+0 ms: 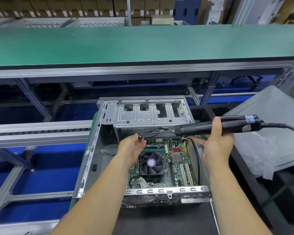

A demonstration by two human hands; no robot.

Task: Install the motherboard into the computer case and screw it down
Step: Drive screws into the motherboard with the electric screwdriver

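The motherboard (pixel 166 160) lies flat inside the open computer case (pixel 98 146), its black CPU fan (pixel 151 164) at about 6 o'clock from the drive cage (pixel 149 112). The right hand (pixel 217 143), at 3 o'clock of the board, wraps its fingers round a black electric screwdriver (pixel 215 126) held level, bit pointing toward 9 o'clock, cable trailing off at 3 o'clock. The left hand (pixel 132 148) is palm up above the board's 11 o'clock corner, fingertips pinching a small dark screw (pixel 140 136) at the bit's tip. A green conveyor belt (pixel 126 44) runs across at 12 o'clock.
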